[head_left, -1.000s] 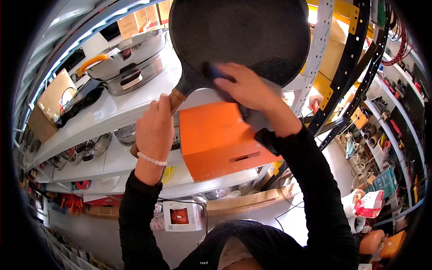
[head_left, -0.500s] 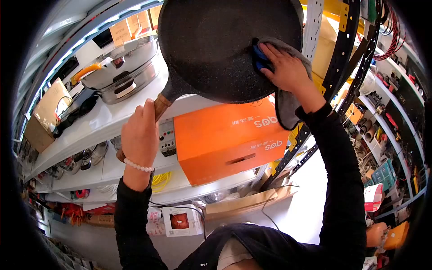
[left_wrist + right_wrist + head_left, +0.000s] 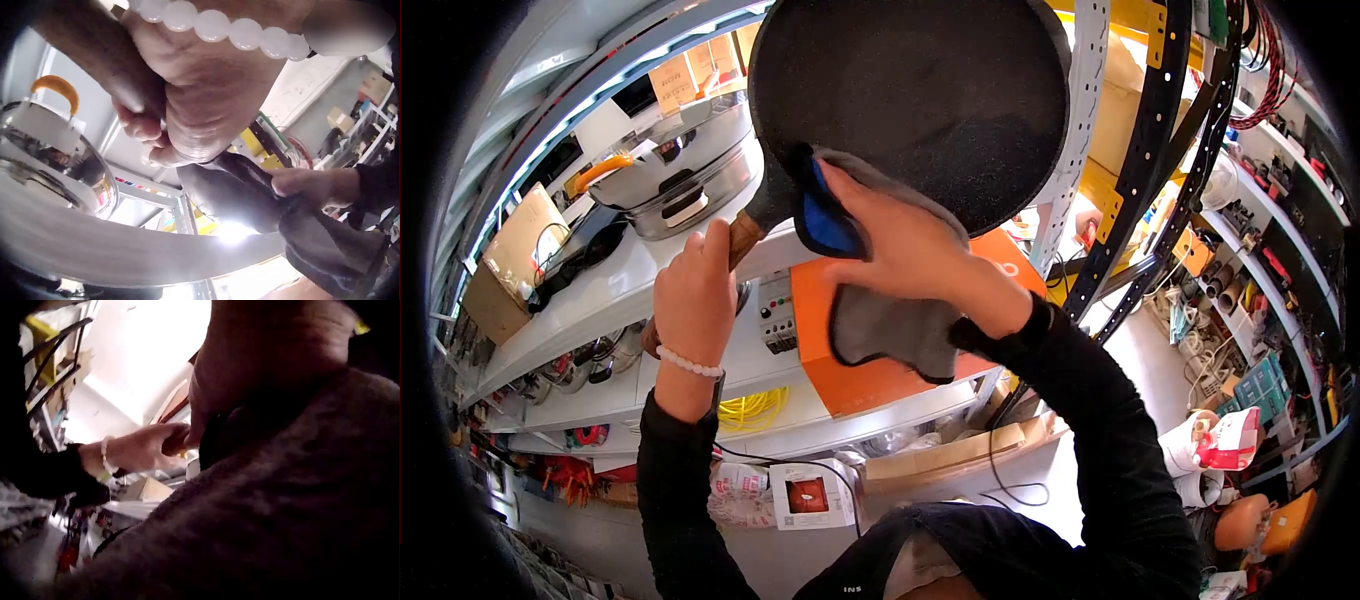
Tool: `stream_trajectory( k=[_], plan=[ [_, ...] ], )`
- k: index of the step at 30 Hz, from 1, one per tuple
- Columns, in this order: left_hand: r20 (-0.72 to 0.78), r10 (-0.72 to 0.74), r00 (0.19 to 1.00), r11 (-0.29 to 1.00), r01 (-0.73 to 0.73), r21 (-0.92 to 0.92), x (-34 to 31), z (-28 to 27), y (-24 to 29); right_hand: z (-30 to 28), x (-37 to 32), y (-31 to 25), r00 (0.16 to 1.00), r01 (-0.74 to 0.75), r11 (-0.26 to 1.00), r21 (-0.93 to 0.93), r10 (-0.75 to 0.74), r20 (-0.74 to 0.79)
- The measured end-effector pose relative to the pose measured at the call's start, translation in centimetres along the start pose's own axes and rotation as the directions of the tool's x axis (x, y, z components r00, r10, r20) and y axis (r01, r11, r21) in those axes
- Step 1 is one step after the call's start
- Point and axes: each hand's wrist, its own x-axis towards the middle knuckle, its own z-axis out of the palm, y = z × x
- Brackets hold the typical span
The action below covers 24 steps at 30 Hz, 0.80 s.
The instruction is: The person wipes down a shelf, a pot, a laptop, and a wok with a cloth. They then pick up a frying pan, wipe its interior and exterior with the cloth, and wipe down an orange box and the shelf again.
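A black frying pan (image 3: pixel 910 100) is held up at the top of the head view, its dark inside facing me. My left hand (image 3: pixel 695 300), with a white bead bracelet at the wrist, grips its wooden handle (image 3: pixel 745 236). A grey cloth (image 3: pixel 890 325) with a blue patch is in my right hand (image 3: pixel 915 245), at the pan's lower left near the handle joint. Part of this cloth hangs below the hand, over an orange box. In the left wrist view, the right thumb (image 3: pixel 287 182) lies against the cloth (image 3: pixel 325 244).
Behind the pan, a white shelf (image 3: pixel 600 275) carries a steel pot (image 3: pixel 685 175) with an orange handle. The orange box (image 3: pixel 830 350) sits on the shelf below, near a coil of yellow cable (image 3: pixel 752 408). Perforated black uprights (image 3: pixel 1145 150) stand at the right.
My right hand has swept the cloth to the right across the pan, then back left toward the handle. The left hand keeps its grip, and the pan has shifted slightly left.
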Motion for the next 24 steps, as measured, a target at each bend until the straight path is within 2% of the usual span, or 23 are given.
stream_trajectory(
  k=[2, 5, 8, 9, 11, 12, 14, 15, 16, 18, 20, 21, 22, 24],
  plan=[
    [-0.008, 0.004, 1.0, 0.998, -0.005, -0.056, 0.1, 0.1, -1.0, -1.8, -0.7, 0.7, 0.985, 0.035, 0.995, -0.096, -0.018, 0.169],
    [0.045, 0.003, 0.999, 1.0, -0.002, -0.014, 0.7, -0.1, -3.9, -3.9, -2.2, 3.3, 0.984, 0.044, 0.952, -0.302, 0.011, 0.179],
    [0.033, 0.115, 0.993, 0.991, -0.112, -0.072, 2.5, -1.9, -7.3, -6.4, -2.4, 6.1, 0.978, 0.131, 0.88, -0.457, -0.038, 0.207],
    [0.089, 0.103, 0.991, 0.994, -0.1, -0.047, 3.3, -2.6, -8.2, -6.9, -2.3, 6.2, 0.974, 0.174, 0.86, -0.48, -0.08, 0.211],
    [0.218, 0.04, 0.975, 0.999, -0.041, -0.002, 5.0, -2.8, -10.1, -6.7, -2.4, 5.6, 0.968, 0.145, 0.845, -0.514, -0.013, 0.252],
    [0.143, 0.096, 0.985, 0.994, -0.103, 0.044, 5.9, -2.8, -10.6, -6.5, -2.5, 5.2, 0.963, 0.134, 0.836, -0.532, 0.017, 0.269],
    [0.009, 0.215, 0.977, 0.965, -0.214, 0.152, 6.8, -3.2, -11.5, -5.4, -3.0, 5.4, 0.978, 0.184, 0.83, -0.527, -0.101, 0.183],
    [-0.078, 0.167, 0.983, 0.963, -0.146, 0.227, 6.7, -4.3, -9.6, -5.0, -3.1, 5.2, 0.98, 0.192, 0.832, -0.52, -0.136, 0.143],
    [-0.175, 0.18, 0.968, 0.966, -0.141, 0.216, 6.7, -4.2, -8.9, -4.7, -3.2, 5.1, 0.98, 0.199, 0.834, -0.514, -0.171, 0.102],
    [-0.371, 0.285, 0.884, 0.952, -0.217, 0.215, 5.7, -5.1, -5.6, -3.9, -3.5, 5.2, 0.973, 0.193, 0.858, -0.476, -0.229, -0.017],
    [-0.474, 0.086, 0.876, 0.956, -0.207, -0.208, 3.3, -2.4, -3.2, -2.6, -4.3, 5.6, 0.97, 0.158, 0.855, -0.494, -0.228, -0.085],
    [-0.399, -0.174, 0.9, 0.884, -0.035, -0.465, 2.5, -1.4, -0.8, -2.4, -4.4, 4.9, 0.976, 0.142, 0.854, -0.501, -0.206, -0.074],
    [-0.256, -0.407, 0.877, 0.721, 0.136, -0.68, 2.2, -0.5, 1.8, -2.2, -4.6, 4.2, 0.981, 0.127, 0.852, -0.508, -0.184, -0.064],
    [0.015, -0.633, 0.774, 0.301, 0.264, -0.916, 3.1, 1.5, 5.4, -0.8, -4.8, 4.1, 0.982, 0.125, 0.818, -0.562, -0.184, -0.05]
  ],
)
